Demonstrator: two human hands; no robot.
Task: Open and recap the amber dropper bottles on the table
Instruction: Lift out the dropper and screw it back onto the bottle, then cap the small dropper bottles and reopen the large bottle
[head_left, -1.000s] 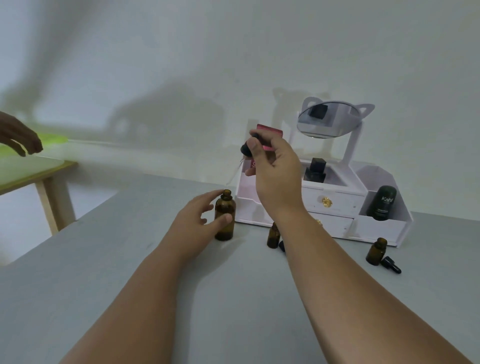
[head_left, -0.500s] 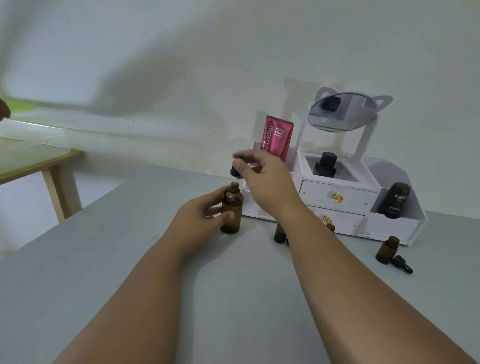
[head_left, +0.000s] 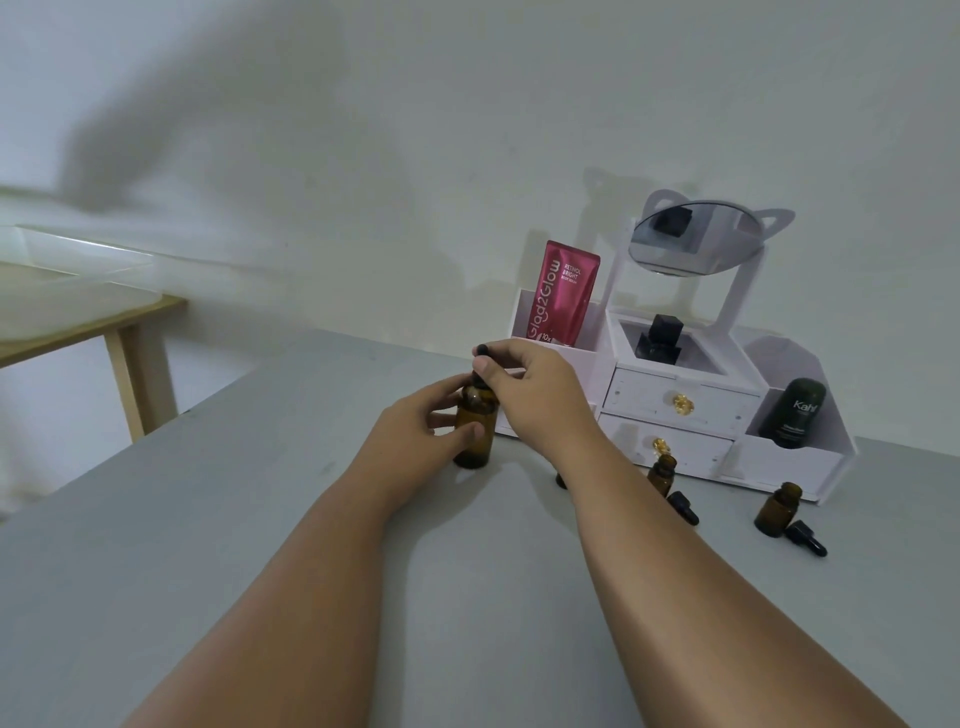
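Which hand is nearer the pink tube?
Right. The right hand, pinching the dropper cap, is in front of the pink tube; the left hand grips the amber bottle farther left.

The right forearm (head_left: 649, 519) hides all but the base of one small amber bottle (head_left: 560, 481). The right hand (head_left: 535, 395) covers most of the dropper cap (head_left: 482, 351) in its grip (seated on the tall amber bottle (head_left: 474, 453) or not, unclear). A blurred translucent tub (head_left: 78, 291) runs off the left edge.

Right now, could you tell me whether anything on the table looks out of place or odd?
Two small amber bottles stand uncapped before the white organizer, their black dropper caps lying loose beside them. No spill shows.
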